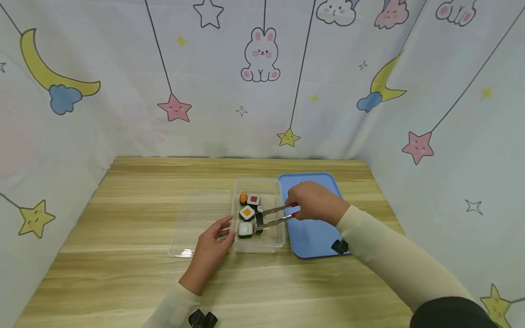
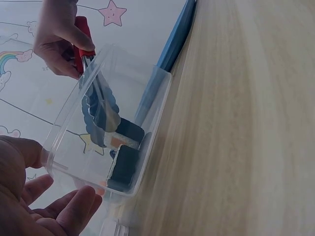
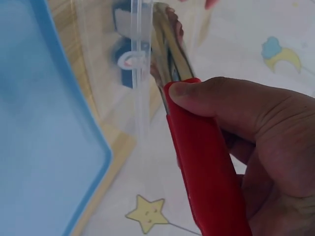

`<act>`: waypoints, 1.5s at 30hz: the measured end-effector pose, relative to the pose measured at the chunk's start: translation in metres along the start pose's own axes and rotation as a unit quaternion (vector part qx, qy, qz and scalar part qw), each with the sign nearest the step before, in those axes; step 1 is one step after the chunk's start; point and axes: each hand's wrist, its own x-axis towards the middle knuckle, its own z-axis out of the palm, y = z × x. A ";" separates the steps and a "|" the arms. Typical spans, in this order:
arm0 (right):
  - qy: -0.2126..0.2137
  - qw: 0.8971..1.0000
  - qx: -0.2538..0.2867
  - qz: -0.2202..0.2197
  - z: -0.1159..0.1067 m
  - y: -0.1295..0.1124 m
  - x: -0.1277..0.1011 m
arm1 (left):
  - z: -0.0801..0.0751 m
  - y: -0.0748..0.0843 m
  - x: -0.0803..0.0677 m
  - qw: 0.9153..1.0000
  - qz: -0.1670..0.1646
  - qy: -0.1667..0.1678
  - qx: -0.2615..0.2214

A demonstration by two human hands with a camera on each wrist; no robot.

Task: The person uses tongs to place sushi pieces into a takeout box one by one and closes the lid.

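My right hand grips the red handle of metal tongs. Inside a clear plastic container, the two arms of the tongs reach to either end of a dark toy sushi piece. Left of it lie several more: a white-topped piece, a roll with a yellow centre, a roll with a red centre and an orange-topped one. The thumb and fingers of my left hand touch the container's near left corner, fingers loosely extended along its outside.
A blue tray stands to the right of the container, under my right hand. Flat on the wooden table, left of the container, lies a clear lid. A curtain with printed stars and rabbits hangs behind and beside the table.
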 end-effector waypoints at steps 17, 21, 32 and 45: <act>-0.018 0.994 -0.104 0.019 -0.028 -0.028 0.000 | -0.001 0.002 0.001 1.000 -0.003 0.001 -0.004; -0.006 0.994 -0.110 0.007 -0.028 -0.032 0.003 | -0.001 0.002 0.001 1.000 0.001 0.005 0.000; 0.010 0.991 -0.131 0.009 -0.018 -0.027 0.001 | -0.001 0.001 0.001 1.000 -0.006 0.002 0.001; 0.005 0.972 -0.237 0.003 -0.021 -0.034 0.001 | 0.000 0.001 0.001 1.000 -0.004 0.004 0.006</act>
